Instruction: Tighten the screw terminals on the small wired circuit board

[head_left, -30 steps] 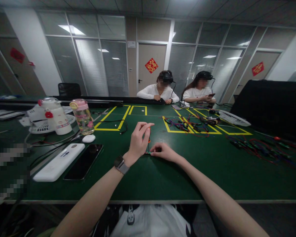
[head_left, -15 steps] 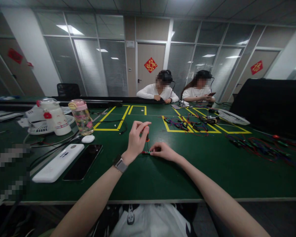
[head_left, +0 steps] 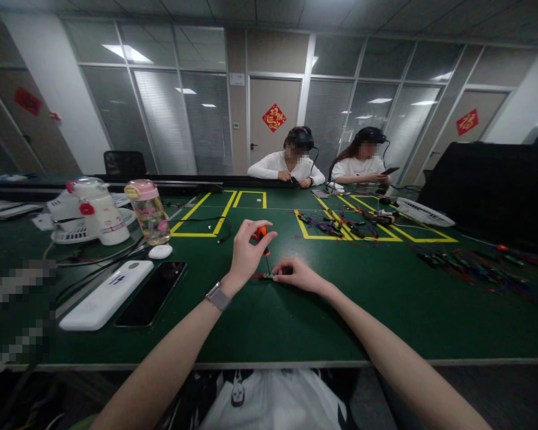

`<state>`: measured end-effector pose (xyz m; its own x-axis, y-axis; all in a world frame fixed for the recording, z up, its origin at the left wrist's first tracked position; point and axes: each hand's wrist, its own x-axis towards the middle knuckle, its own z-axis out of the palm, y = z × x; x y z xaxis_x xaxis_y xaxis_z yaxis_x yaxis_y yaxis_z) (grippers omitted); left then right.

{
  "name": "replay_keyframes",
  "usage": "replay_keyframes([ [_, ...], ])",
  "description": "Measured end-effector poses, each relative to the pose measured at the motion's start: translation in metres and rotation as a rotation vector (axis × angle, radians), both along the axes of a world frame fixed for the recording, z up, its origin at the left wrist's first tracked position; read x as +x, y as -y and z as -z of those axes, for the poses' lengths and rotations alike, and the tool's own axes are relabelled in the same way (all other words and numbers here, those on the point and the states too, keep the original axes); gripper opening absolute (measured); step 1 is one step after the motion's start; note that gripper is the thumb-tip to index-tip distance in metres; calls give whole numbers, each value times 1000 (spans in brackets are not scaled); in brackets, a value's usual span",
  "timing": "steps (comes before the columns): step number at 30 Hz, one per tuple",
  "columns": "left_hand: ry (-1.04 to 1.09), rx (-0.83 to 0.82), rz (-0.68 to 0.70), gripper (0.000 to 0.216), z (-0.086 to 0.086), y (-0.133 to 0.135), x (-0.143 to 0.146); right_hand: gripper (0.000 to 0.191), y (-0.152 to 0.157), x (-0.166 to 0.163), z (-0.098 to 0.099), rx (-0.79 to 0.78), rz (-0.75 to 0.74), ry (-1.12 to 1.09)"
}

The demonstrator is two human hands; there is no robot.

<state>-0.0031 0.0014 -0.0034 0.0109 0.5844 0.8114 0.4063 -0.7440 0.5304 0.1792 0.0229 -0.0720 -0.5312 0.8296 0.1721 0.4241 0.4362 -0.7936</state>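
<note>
My left hand, with a watch on its wrist, grips a small screwdriver with an orange handle, held upright with its tip down. The tip rests on a small green connector part that lies on the green table. My right hand lies on the table just right of that part, its fingers closed on the part's end and pinning it down.
At the left lie a white power bank, a black phone, a pink-lidded bottle and a white fan. Bundles of coloured wires lie in yellow-taped boxes and at the right. Two people sit at the far side.
My left hand has shifted slightly, so the orange handle now shows between its fingers. My right hand and the part have stayed in place.
</note>
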Motion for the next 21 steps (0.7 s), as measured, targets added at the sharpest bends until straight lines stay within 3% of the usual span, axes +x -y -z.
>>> replay_keyframes([
  [3,-166,108,-76,25,0,3,-2,20,0,0,1,-14,2,-3],
  [5,-205,117,-32,33,0,4,-1,20,-1,0,1,-15,4,-6],
  [10,33,-85,217,37,2,0,3,21,-1,0,2,7,-2,3],
  [13,169,-201,279,33,3,-4,5,20,-2,0,2,7,3,3],
  [16,166,-169,181,23,3,-4,4,20,-2,1,3,15,-6,-1],
  [21,-67,-20,-62,23,-1,3,2,20,-2,1,3,11,7,-1],
])
